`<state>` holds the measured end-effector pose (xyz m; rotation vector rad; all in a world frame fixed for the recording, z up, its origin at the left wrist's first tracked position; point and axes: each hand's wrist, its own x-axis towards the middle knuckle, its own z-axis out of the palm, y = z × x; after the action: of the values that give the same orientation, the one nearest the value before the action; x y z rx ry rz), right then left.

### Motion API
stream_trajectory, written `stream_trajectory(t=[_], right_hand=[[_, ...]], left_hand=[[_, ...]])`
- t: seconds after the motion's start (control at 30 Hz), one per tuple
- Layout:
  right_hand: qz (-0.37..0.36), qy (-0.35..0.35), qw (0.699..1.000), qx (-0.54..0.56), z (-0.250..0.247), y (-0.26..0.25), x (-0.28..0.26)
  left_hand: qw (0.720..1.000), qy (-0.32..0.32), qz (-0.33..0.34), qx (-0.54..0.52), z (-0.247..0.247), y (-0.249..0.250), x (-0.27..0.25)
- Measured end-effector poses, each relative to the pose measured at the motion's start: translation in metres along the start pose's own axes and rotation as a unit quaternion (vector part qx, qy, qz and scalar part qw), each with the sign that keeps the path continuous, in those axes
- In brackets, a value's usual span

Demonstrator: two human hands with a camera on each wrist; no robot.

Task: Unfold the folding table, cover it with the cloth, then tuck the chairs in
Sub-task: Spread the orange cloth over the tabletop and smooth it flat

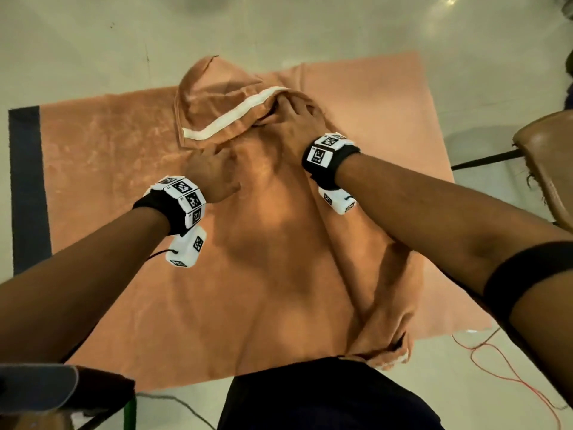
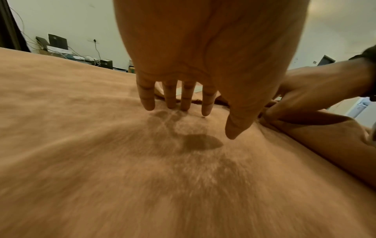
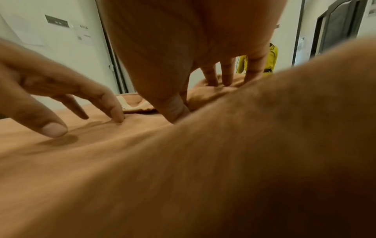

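An orange cloth (image 1: 279, 268) lies spread over the folding table, whose dark top (image 1: 28, 187) shows only as a strip on the left. The cloth's far part is folded back in a bunch with a white hem (image 1: 235, 116). My left hand (image 1: 210, 178) hovers just over the flat cloth (image 2: 101, 161), fingers (image 2: 171, 96) straight and spread, some tips touching it. My right hand (image 1: 294, 119) rests on the bunched fold near the hem, fingers (image 3: 225, 75) and thumb straight against the cloth (image 3: 142, 161). A ridge of cloth runs from it toward my body.
A brown chair (image 1: 545, 169) stands off the table's right side. Another chair seat (image 1: 37, 389) sits at the near left corner. A red wire (image 1: 496, 361) loops on the pale floor at the near right. Someone in yellow (image 3: 272, 59) stands beyond the table.
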<state>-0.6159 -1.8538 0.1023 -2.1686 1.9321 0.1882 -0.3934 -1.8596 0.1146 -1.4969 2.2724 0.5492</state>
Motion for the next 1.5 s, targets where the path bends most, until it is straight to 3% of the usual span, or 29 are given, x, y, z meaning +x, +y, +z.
stream_trajectory(t=[0.1, 0.23, 0.4, 0.5, 0.6, 0.77, 1.0, 1.23, 1.37, 1.5], right_hand=[[0.026, 0.006, 1.000, 0.013, -0.005, 0.017, 0.025], [0.112, 0.010, 0.993, 0.032, -0.026, 0.088, 0.034], [0.323, -0.005, 0.944, 0.075, -0.041, 0.214, -0.010], [0.373, -0.015, 0.922, 0.100, -0.040, 0.242, -0.044], [0.348, 0.007, 0.929, 0.127, -0.031, 0.223, -0.062], [0.301, -0.007, 0.943, 0.144, -0.009, 0.168, -0.097], [0.273, -0.098, 0.951, 0.109, 0.026, 0.090, -0.187], [0.282, -0.123, 0.946, 0.106, 0.063, 0.017, -0.290], [0.309, -0.080, 0.933, 0.165, 0.078, 0.017, -0.328], [0.334, -0.043, 0.923, 0.187, 0.070, 0.070, -0.357]], left_hand=[[1.000, 0.005, 0.016, -0.007, -0.010, 0.008, 0.029], [0.999, 0.018, 0.033, -0.001, -0.017, 0.007, 0.058], [1.000, -0.006, 0.025, 0.002, -0.024, 0.015, 0.074], [0.999, -0.019, -0.023, -0.019, -0.020, 0.026, 0.078], [0.998, -0.015, -0.054, -0.042, -0.014, 0.035, 0.080], [0.999, 0.018, 0.014, -0.049, 0.004, 0.064, 0.055], [0.994, -0.009, 0.105, -0.017, 0.050, 0.124, -0.022], [0.990, -0.046, 0.131, -0.001, 0.098, 0.173, -0.114], [0.988, -0.125, 0.091, -0.002, 0.120, 0.189, -0.148], [0.983, -0.171, 0.059, -0.025, 0.123, 0.194, -0.154]])
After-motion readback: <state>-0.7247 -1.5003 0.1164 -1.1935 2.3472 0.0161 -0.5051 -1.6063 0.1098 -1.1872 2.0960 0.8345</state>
